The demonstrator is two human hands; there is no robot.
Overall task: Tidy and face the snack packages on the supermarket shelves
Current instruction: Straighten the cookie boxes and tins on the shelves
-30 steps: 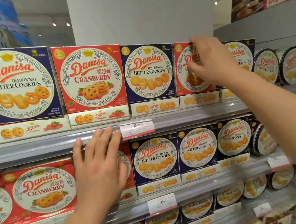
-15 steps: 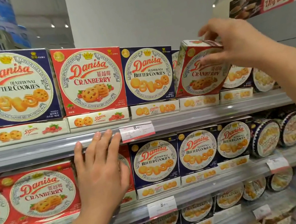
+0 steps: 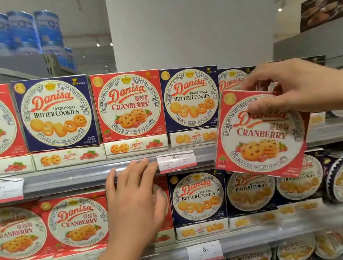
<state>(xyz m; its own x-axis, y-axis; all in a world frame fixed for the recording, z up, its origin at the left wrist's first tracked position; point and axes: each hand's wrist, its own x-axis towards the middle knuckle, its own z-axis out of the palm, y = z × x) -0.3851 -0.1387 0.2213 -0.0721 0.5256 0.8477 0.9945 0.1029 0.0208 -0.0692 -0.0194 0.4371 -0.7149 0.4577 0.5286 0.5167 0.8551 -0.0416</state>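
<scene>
1. While the right hand (image 3: 298, 87) pinches the top edge of the red cranberry box (image 3: 259, 136), thumb on the face and fingers curled behind, the box hangs off the shelf, in front of the upper shelf edge (image 3: 88, 176), tilted slightly.
2. Its printed face points toward the viewer; the red cranberry run (image 3: 77, 223) on the lower shelf lies down and to the left of this grip.
3. Nearer that run, the left hand (image 3: 133, 205) rests flat with fingers spread, holding nothing.
4. Any placement probably travels leftward and downward.

A supermarket: price-tagged shelves (image 3: 109, 171) of cookie boxes (image 3: 128, 105)
</scene>
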